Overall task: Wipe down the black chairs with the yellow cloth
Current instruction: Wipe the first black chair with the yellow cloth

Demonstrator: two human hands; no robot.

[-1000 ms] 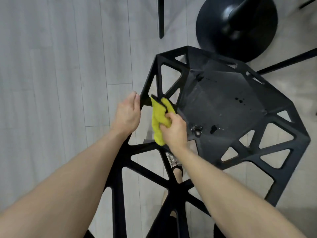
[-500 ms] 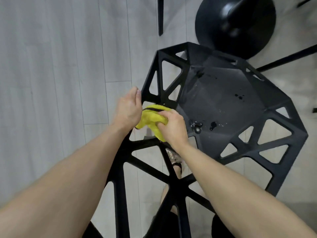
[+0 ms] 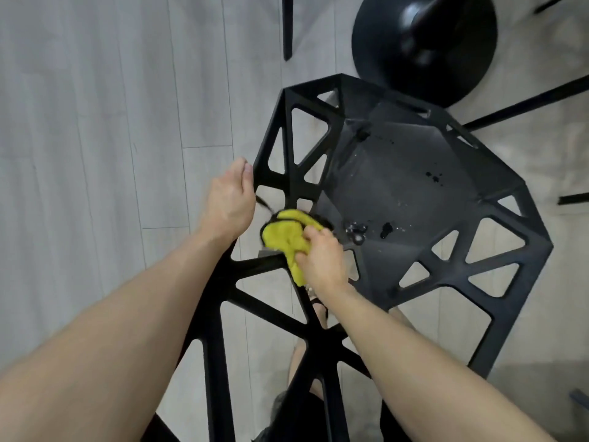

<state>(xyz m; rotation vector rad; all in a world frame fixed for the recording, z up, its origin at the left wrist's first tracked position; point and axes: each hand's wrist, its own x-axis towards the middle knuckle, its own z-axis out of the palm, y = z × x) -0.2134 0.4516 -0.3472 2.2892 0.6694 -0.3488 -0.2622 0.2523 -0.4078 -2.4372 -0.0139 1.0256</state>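
Note:
A black chair [image 3: 414, 186] with a faceted seat and triangular cut-outs stands below me, its backrest frame [image 3: 271, 307] nearest to me. My right hand [image 3: 322, 256] presses a bunched yellow cloth [image 3: 287, 237] against the joint where the backrest meets the seat's left rear corner. My left hand [image 3: 231, 202] rests on the outer left edge of the chair frame, fingers wrapped around the bar. Small wet spots and specks show on the seat.
A round black table base [image 3: 424, 46] stands just beyond the chair. Thin black legs of other furniture [image 3: 287, 27] cross the pale wood-plank floor at the top and right. My own legs and sandalled foot [image 3: 322, 311] show through the backrest.
The cloth has moved from the upright side bar down and toward me to the seat's rear corner joint, then slightly right. My left hand stayed on the frame edge.

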